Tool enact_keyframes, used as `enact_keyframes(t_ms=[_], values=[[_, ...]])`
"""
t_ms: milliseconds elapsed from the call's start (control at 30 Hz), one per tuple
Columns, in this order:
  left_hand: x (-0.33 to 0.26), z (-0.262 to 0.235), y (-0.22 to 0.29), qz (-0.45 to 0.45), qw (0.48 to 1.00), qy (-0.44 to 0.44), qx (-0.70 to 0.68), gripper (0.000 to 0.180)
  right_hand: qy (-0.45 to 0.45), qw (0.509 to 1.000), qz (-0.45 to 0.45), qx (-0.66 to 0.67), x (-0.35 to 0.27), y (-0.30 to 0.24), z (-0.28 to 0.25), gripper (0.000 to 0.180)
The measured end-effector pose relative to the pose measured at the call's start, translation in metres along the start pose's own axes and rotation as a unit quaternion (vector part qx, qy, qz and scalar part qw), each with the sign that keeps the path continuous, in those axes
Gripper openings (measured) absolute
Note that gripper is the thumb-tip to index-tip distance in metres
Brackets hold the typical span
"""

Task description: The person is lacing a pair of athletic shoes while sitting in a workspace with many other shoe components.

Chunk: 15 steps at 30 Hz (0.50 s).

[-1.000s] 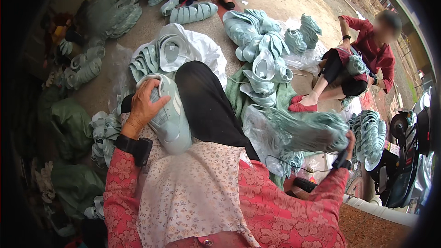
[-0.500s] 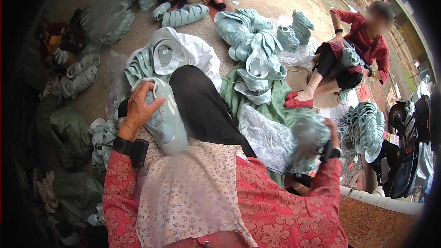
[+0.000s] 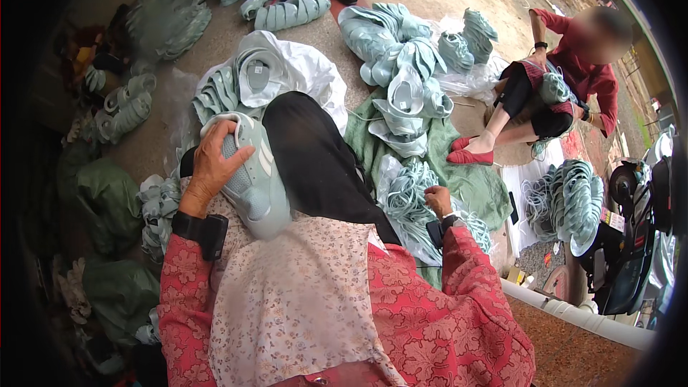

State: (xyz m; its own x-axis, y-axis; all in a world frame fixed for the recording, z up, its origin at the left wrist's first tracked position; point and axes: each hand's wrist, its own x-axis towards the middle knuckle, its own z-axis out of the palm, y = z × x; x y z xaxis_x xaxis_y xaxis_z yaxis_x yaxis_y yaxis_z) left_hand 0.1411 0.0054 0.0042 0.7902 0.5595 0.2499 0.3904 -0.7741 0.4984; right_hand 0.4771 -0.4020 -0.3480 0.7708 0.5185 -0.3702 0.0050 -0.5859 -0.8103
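My left hand (image 3: pixel 209 165) grips a pale blue-green shoe upper (image 3: pixel 256 179) lying on my lap, its fingers over the collar opening and the thumb on its side. My right hand (image 3: pixel 438 202) is over a loose heap of matching shoelaces (image 3: pixel 410 208) on clear plastic to the right of my knee. The fingers of that hand are curled together; whether a lace sits between them is too small to make out. Beyond my left hand, a row of nested shoe uppers (image 3: pixel 215 93) rests on a white sack (image 3: pixel 315 75).
Stacked shoe uppers (image 3: pixel 401 50) lie ahead on a green cloth (image 3: pixel 487 190). At the right, a person in red (image 3: pixel 584 64) sits handling a blue-green bundle. More uppers and laces (image 3: pixel 570 201) lie near a parked motorbike (image 3: pixel 631 244). Green sacks (image 3: pixel 107 201) stand at the left.
A blurred bundle of laces lifted in my right hand is now down on the plastic as a loose heap. My right hand has moved left, over it. My left hand keeps its hold.
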Motion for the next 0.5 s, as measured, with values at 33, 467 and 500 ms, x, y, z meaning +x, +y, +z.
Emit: enact_keyframes(t_ms=[33, 467, 500], values=[[0.001, 0.001, 0.000, -0.003, 1.000, -0.003, -0.004, 0.042, -0.012, 0.999, 0.034, 0.040, -0.005, -0.002, 0.002, 0.026], [-0.001, 0.002, 0.003, 0.005, 1.000, 0.007, -0.004, 0.043, -0.064, 0.966, -0.131, -0.214, -0.001, -0.001, 0.048, 0.052], [-0.001, 0.001, 0.003, 0.003, 1.000, 0.004, -0.002, 0.043, -0.066, 0.966, -0.133, -0.214, 0.004, -0.001, 0.050, 0.052]])
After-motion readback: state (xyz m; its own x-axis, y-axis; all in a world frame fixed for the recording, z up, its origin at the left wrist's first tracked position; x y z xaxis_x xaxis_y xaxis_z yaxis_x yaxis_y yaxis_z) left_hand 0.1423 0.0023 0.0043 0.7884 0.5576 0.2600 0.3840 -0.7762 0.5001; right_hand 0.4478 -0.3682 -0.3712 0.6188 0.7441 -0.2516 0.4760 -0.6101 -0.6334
